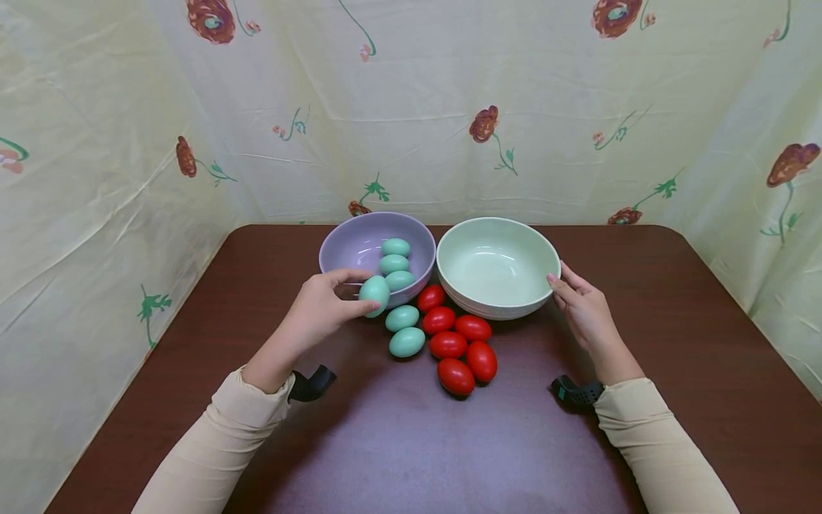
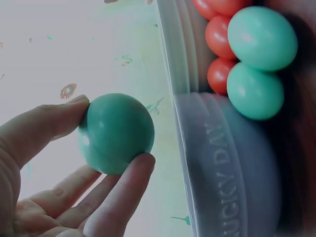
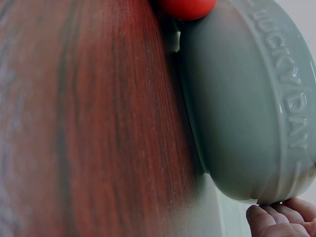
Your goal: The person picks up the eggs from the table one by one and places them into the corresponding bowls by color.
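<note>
My left hand [image 1: 317, 308] pinches a mint-green egg [image 1: 374, 295] between thumb and fingers, just above the near rim of the purple bowl [image 1: 334, 246]. In the left wrist view this egg [image 2: 117, 133] is clear of the bowl wall. Three mint-green eggs [image 1: 394, 264] lie inside the purple bowl. On the table in front, two more green eggs [image 1: 407, 343] sit beside several red eggs [image 1: 449, 345]. My right hand [image 1: 587, 314] holds the right side of the pale green bowl [image 1: 491, 271], thumb at its rim and fingers outside. No eggs show inside that bowl.
The two bowls stand side by side near the far edge of the dark brown wooden table [image 1: 674, 343]. A cream curtain [image 1: 411, 128] with a flower pattern hangs behind it. Raised lettering [image 2: 224, 177] marks the purple bowl's outside.
</note>
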Demonstrator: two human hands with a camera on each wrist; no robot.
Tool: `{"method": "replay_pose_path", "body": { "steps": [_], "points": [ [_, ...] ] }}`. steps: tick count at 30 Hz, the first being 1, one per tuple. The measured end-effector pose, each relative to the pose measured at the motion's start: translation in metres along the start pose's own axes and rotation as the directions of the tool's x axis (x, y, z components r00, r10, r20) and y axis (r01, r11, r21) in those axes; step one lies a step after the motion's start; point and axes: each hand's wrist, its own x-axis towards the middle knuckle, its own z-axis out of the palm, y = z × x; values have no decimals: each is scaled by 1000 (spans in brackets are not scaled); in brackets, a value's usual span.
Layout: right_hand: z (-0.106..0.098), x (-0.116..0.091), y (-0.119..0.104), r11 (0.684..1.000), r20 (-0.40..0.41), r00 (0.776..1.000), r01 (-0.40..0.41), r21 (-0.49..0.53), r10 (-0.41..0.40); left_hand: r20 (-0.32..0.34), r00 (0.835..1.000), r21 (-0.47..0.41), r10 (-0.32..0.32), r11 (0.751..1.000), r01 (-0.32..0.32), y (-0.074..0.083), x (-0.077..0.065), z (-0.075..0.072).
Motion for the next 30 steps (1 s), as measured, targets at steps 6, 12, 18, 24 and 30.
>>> {"method": "replay_pose_path", "body": {
  "steps": [6, 12, 18, 24, 30],
  "points": [
    [0, 0, 1, 1000, -6, 1000, -4, 18, 4, -7, 1000, -23, -23, 999, 23, -2, 12, -4],
    [0, 0, 1, 1000, -6, 1000, -4, 13, 4, -8, 999, -46, -43, 998, 43, -3, 21, -6],
    [0, 0, 0, 1000, -12, 1000, -10, 19, 11, -7, 998, -65, -70, 995, 69, -3, 29, -10],
    [1, -1, -1, 1000, -13, 1000, -15, 21, 15, -6, 996, -108, -90, 990, 89, -5, 38, -11],
    [1, -1, -1, 1000, -13, 1000, -9, 16, 9, -15, 995, -137, -100, 986, 97, -7, 45, -13]
  ]
}}
